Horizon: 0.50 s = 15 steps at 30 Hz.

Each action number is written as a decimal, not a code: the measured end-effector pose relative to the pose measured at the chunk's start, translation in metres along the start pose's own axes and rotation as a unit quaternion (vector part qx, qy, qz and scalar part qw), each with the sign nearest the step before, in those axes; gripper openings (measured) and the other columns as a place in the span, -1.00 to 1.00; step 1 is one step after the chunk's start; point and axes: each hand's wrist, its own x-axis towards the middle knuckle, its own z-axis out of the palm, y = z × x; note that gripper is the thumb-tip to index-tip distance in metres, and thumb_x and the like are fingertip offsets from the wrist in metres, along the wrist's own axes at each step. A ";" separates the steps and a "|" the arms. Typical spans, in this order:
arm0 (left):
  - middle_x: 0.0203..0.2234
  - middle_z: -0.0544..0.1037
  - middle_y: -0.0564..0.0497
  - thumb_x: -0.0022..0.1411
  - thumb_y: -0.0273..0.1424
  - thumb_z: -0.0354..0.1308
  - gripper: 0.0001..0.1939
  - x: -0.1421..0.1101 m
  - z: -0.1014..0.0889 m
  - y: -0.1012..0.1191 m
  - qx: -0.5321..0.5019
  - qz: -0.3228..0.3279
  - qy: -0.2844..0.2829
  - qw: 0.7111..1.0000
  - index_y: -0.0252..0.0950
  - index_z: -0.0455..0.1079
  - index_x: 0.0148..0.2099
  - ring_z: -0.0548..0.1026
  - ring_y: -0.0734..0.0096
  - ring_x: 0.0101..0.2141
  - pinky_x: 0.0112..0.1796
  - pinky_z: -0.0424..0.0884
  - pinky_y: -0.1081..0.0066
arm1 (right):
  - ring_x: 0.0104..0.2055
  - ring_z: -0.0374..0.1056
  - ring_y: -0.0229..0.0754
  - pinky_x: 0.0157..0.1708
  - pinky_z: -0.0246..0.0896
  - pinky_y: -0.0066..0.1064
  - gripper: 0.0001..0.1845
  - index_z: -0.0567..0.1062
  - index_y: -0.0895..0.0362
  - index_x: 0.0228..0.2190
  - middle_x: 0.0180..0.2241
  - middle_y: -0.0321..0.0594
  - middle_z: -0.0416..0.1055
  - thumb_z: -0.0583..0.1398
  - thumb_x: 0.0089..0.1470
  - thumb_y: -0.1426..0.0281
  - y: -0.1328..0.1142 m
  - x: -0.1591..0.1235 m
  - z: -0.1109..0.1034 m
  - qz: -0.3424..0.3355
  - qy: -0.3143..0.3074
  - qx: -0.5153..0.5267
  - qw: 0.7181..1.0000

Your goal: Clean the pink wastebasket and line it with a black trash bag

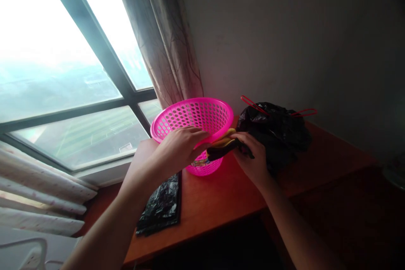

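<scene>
A grey wall (284,42) rises behind everything, and on the left a large window (85,17) with a dark frame lets in bright light; a patterned curtain (171,46) hangs at its right side. Under them is a reddish-brown desk (228,194), its back edge toward the wall.

On the desk, set back from the front edge, a bright pink basket (202,114) with a perforated wall stands with its mouth tipped toward the window. Right of it, along the back edge, sits a bulging black bag (278,128) with two red drawstrings (253,104) sticking up. A flat, folded black plastic sheet (163,206) lies toward the front left corner, just behind the front edge.

The left hand (182,145) reaches across the basket's near rim, fingers bent over it and thumb below; whether it pinches the rim or something else I cannot tell. The right hand (253,156) pinches a dark and yellow bundle (221,149) between thumb and fingers. This bundle is above the desk, against the outside of the near rim, between the two hands; its exact nature is unclear.
</scene>
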 end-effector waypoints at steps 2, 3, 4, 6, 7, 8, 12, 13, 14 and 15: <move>-0.22 0.62 -0.07 0.42 -0.31 0.03 -0.76 -0.006 -0.003 -0.003 -0.013 0.005 0.002 1.000 -0.25 0.49 -0.03 0.56 0.28 -0.20 -0.22 0.45 0.33 | -0.09 0.46 -0.08 -0.08 0.37 -0.27 -0.73 0.50 0.05 -0.12 -0.16 -0.14 0.52 0.17 0.14 0.51 -0.003 -0.002 -0.001 -0.020 0.007 -0.011 1.000; -0.20 0.62 -0.07 0.43 -0.31 0.03 -0.75 -0.008 -0.003 -0.006 -0.017 0.006 0.004 1.000 -0.24 0.49 -0.01 0.56 0.28 -0.19 -0.21 0.45 0.32 | -0.09 0.46 -0.08 -0.07 0.37 -0.26 -0.73 0.50 0.05 -0.11 -0.16 -0.14 0.51 0.17 0.14 0.51 -0.002 -0.006 0.000 -0.025 0.007 -0.019 0.999; -0.17 0.61 -0.07 0.43 -0.30 0.02 -0.74 -0.011 -0.004 -0.008 -0.020 0.006 0.004 1.000 -0.23 0.49 0.00 0.56 0.29 -0.18 -0.20 0.45 0.32 | -0.09 0.46 -0.08 -0.07 0.38 -0.26 -0.73 0.50 0.05 -0.11 -0.16 -0.13 0.51 0.17 0.14 0.51 0.002 -0.011 0.002 -0.029 0.003 -0.028 0.999; -0.12 0.60 -0.06 0.44 -0.31 0.01 -0.73 -0.015 -0.004 -0.013 -0.022 0.003 0.004 1.000 -0.21 0.48 0.04 0.55 0.29 -0.14 -0.16 0.45 0.31 | -0.08 0.45 -0.06 -0.07 0.39 -0.23 -0.72 0.50 0.06 -0.11 -0.15 -0.11 0.50 0.17 0.14 0.52 0.014 -0.027 0.010 -0.033 -0.024 -0.048 0.998; -0.10 0.60 -0.05 0.44 -0.32 0.01 -0.72 -0.017 -0.004 -0.015 -0.021 0.002 0.004 1.000 -0.19 0.47 0.07 0.55 0.29 -0.12 -0.14 0.45 0.30 | -0.07 0.44 -0.05 -0.06 0.39 -0.21 -0.71 0.50 0.07 -0.11 -0.13 -0.10 0.51 0.17 0.14 0.53 0.022 -0.035 0.015 -0.030 -0.046 -0.060 0.997; -0.07 0.59 -0.04 0.44 -0.33 0.01 -0.71 -0.019 -0.004 -0.018 -0.019 0.001 0.003 1.000 -0.17 0.45 0.10 0.54 0.29 -0.10 -0.12 0.45 0.29 | -0.06 0.44 -0.04 -0.05 0.39 -0.18 -0.68 0.51 0.07 -0.10 -0.12 -0.09 0.51 0.16 0.12 0.56 0.030 -0.044 0.021 -0.024 -0.071 -0.072 0.995; 0.01 0.57 -0.03 0.44 -0.35 0.00 -0.66 -0.026 -0.005 -0.025 -0.006 -0.003 -0.001 1.000 -0.11 0.38 0.20 0.53 0.28 -0.04 -0.08 0.45 0.28 | -0.04 0.44 -0.04 -0.01 0.39 -0.15 -0.49 0.54 0.09 -0.13 -0.13 -0.11 0.54 0.11 -0.05 0.75 0.059 -0.074 0.039 0.037 -0.180 -0.101 0.978; 0.01 0.56 -0.03 0.44 -0.35 0.00 -0.66 -0.027 -0.006 -0.027 -0.003 -0.002 -0.001 1.000 -0.10 0.38 0.20 0.53 0.29 -0.04 -0.08 0.45 0.29 | -0.05 0.45 -0.05 0.00 0.39 -0.15 -0.46 0.55 0.10 -0.15 -0.14 -0.12 0.55 0.10 -0.10 0.77 0.064 -0.078 0.042 0.049 -0.201 -0.101 0.973; 0.01 0.56 -0.03 0.45 -0.34 -0.01 -0.66 -0.029 -0.006 -0.028 0.000 0.001 -0.002 1.000 -0.10 0.38 0.20 0.53 0.29 -0.04 -0.08 0.45 0.29 | -0.05 0.46 -0.06 0.00 0.39 -0.16 -0.45 0.56 0.10 -0.17 -0.14 -0.13 0.56 0.09 -0.12 0.79 0.067 -0.080 0.044 0.056 -0.217 -0.098 0.970; 0.01 0.57 -0.03 0.45 -0.34 -0.01 -0.66 -0.031 -0.007 -0.030 0.004 0.005 -0.003 1.000 -0.09 0.38 0.20 0.53 0.30 -0.04 -0.08 0.45 0.29 | -0.06 0.46 -0.07 -0.01 0.40 -0.16 -0.45 0.57 0.11 -0.18 -0.15 -0.13 0.56 0.09 -0.13 0.79 0.068 -0.080 0.044 0.059 -0.222 -0.092 0.969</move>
